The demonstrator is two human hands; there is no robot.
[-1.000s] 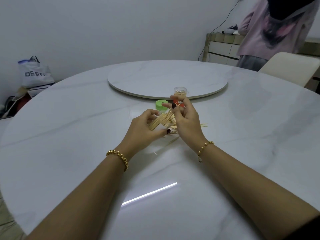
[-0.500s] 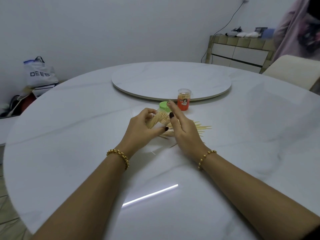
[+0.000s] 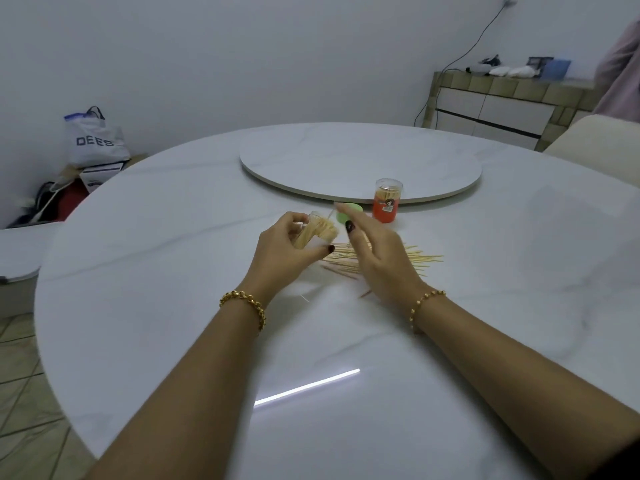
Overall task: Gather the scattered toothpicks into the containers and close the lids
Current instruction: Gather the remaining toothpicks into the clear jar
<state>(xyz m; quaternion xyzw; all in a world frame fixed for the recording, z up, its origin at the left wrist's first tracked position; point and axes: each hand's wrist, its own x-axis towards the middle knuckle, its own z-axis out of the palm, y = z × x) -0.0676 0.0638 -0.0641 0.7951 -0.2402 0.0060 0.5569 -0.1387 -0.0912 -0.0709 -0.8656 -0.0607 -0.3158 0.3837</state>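
Head view looks down on a white round table (image 3: 173, 306), and the orange jar (image 3: 388, 200) standing upright at the edge of the turntable (image 3: 360, 157) serves as the marker for everything else.

Left of the orange jar and nearer the person, the left hand (image 3: 287, 247) grips a clear jar (image 3: 317, 232), its fingers and thumb curled round the wall. The jar is tipped with its mouth toward the orange jar, probably so that sticks can be slid in sideways, not dropped in from above. It already holds a thick bundle.

Just left of the orange jar lies a green lid (image 3: 350, 213), off its jar and likely kept close for capping later.

Loose toothpicks (image 3: 415, 258) are spread flat on the table nearer the person than the orange jar, so the gathering looks only part done.

The right hand (image 3: 377, 258) hovers over that spread with its fingers stretched out nearly straight toward the clear jar's mouth. Nothing shows as gripped in it, though the fingertips are blurred. The two hands are close together but not touching.
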